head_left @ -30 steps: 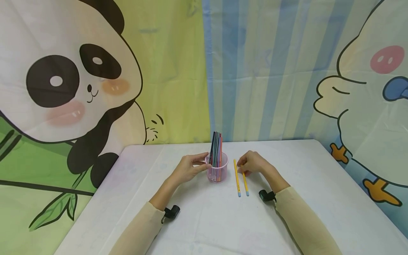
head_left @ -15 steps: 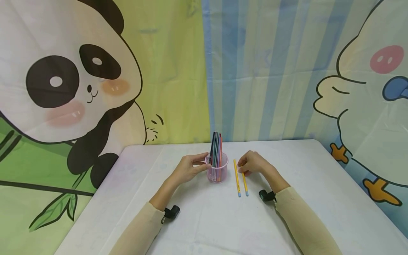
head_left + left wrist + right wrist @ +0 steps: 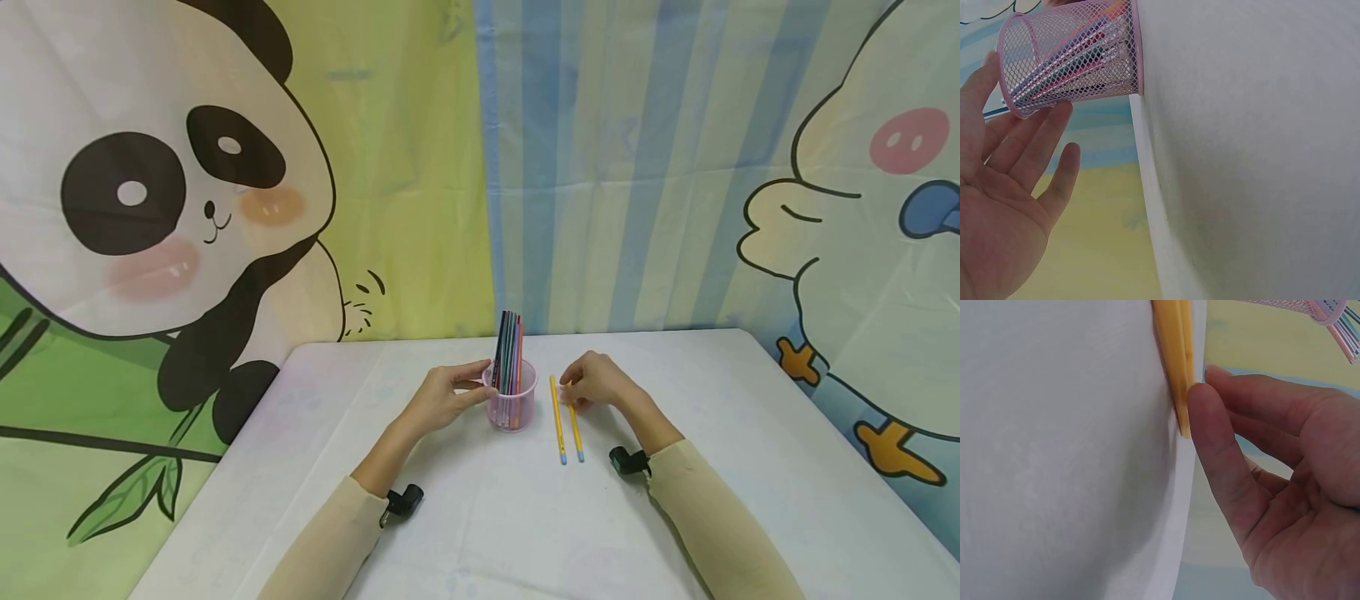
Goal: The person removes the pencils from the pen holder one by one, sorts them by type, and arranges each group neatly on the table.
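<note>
A pink mesh cup (image 3: 513, 406) holding several coloured pencils (image 3: 509, 346) stands upright mid-table. My left hand (image 3: 480, 385) rests against its left side; in the left wrist view the fingers (image 3: 1041, 144) lie nearly straight, their tips touching the cup (image 3: 1079, 59) near its rim. Two yellow pencils with blue ends lie side by side to the cup's right, the left one (image 3: 557, 421) and the right one (image 3: 577, 433). My right hand (image 3: 572, 392) is at the far end of the right pencil. In the right wrist view the thumb (image 3: 1207, 419) and forefinger pinch the yellow pencil (image 3: 1175, 356), which lies flat.
The white table (image 3: 487, 525) ends at a cartoon cloth backdrop with a panda (image 3: 150, 208) on the left and a bird (image 3: 862, 250) on the right. Both beige sleeves (image 3: 705, 517) reach in from the near edge.
My right hand has crept slightly toward the far end of the right pencil. The left hand, cup and pencils have not moved.
</note>
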`<action>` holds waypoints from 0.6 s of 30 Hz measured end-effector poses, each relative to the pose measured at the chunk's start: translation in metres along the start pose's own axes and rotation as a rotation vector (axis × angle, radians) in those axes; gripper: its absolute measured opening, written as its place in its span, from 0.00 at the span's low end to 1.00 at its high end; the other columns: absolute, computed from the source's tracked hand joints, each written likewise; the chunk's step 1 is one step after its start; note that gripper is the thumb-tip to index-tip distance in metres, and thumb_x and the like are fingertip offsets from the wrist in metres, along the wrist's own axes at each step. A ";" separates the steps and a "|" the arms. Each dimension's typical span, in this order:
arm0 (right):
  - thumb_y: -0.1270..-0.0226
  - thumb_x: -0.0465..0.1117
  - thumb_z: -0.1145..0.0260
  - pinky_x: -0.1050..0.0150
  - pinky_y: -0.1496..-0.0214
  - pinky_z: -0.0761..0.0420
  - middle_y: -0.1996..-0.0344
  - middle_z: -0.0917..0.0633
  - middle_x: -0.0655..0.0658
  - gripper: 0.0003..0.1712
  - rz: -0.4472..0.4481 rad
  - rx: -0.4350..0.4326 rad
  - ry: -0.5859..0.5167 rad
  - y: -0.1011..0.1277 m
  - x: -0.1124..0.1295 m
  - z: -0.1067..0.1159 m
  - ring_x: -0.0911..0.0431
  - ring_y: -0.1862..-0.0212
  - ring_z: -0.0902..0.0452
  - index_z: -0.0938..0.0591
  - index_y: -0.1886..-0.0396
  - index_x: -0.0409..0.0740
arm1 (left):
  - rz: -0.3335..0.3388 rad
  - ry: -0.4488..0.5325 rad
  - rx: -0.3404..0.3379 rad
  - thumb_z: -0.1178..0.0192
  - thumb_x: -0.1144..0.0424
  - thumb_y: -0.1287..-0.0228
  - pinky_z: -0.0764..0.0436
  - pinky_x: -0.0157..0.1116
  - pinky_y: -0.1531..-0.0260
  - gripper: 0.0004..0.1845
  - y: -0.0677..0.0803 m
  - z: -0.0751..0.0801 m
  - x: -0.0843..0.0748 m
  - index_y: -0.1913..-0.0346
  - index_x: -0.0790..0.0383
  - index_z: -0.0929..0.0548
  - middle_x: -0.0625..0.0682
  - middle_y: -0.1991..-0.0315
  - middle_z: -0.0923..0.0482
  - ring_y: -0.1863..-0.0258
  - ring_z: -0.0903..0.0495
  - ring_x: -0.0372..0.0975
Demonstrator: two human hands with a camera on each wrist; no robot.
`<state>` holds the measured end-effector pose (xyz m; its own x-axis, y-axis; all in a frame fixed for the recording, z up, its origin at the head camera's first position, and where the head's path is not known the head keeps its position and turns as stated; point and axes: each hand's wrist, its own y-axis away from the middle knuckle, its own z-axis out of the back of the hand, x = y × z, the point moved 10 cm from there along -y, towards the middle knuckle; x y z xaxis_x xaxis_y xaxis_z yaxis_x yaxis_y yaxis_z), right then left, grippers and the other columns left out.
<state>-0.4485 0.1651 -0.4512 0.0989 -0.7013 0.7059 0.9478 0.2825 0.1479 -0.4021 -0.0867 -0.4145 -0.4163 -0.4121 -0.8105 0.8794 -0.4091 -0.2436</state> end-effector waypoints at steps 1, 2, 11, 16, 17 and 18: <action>0.37 0.35 0.23 0.60 0.66 0.11 0.69 0.12 0.44 0.17 0.011 -0.007 0.006 0.000 0.002 0.002 0.54 0.73 0.13 0.12 0.48 0.34 | -0.001 -0.001 -0.001 0.27 0.46 0.37 0.14 0.45 0.45 0.34 0.000 0.000 0.000 0.29 0.49 0.21 0.50 0.31 0.21 0.46 0.12 0.40; 0.36 0.35 0.24 0.61 0.66 0.11 0.69 0.12 0.44 0.18 0.022 -0.013 0.011 0.001 0.004 0.003 0.54 0.73 0.14 0.12 0.48 0.34 | 0.000 -0.001 -0.002 0.27 0.46 0.36 0.14 0.45 0.45 0.34 0.000 0.000 0.000 0.29 0.49 0.21 0.50 0.31 0.21 0.46 0.12 0.40; 0.30 0.42 0.27 0.60 0.69 0.14 0.62 0.13 0.43 0.19 0.151 -0.168 0.071 0.013 0.036 0.025 0.47 0.71 0.13 0.13 0.44 0.38 | 0.002 -0.011 -0.004 0.28 0.46 0.36 0.14 0.46 0.45 0.34 0.000 0.000 0.002 0.28 0.49 0.22 0.52 0.32 0.20 0.45 0.12 0.41; 0.29 0.47 0.28 0.58 0.63 0.14 0.53 0.11 0.41 0.18 0.233 -0.292 0.132 0.026 0.062 0.037 0.47 0.60 0.12 0.12 0.44 0.44 | -0.017 -0.017 -0.006 0.28 0.46 0.35 0.14 0.45 0.44 0.34 -0.001 0.000 0.000 0.28 0.50 0.22 0.52 0.31 0.21 0.46 0.12 0.40; 0.29 0.47 0.28 0.56 0.61 0.14 0.51 0.11 0.40 0.19 0.246 -0.312 0.143 0.029 0.066 0.038 0.47 0.57 0.11 0.12 0.44 0.45 | -0.021 -0.016 -0.006 0.28 0.46 0.35 0.14 0.45 0.44 0.34 -0.001 0.000 0.000 0.28 0.50 0.22 0.52 0.31 0.21 0.46 0.12 0.40; 0.29 0.48 0.28 0.54 0.58 0.13 0.49 0.11 0.40 0.19 0.256 -0.332 0.156 0.032 0.071 0.039 0.47 0.54 0.12 0.12 0.42 0.45 | -0.020 -0.017 -0.006 0.28 0.46 0.35 0.14 0.45 0.45 0.34 -0.001 0.000 0.000 0.28 0.50 0.22 0.52 0.31 0.21 0.46 0.12 0.40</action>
<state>-0.4232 0.1496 -0.3694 0.3638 -0.7333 0.5744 0.9301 0.2528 -0.2663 -0.4029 -0.0867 -0.4147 -0.4377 -0.4174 -0.7963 0.8720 -0.4129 -0.2629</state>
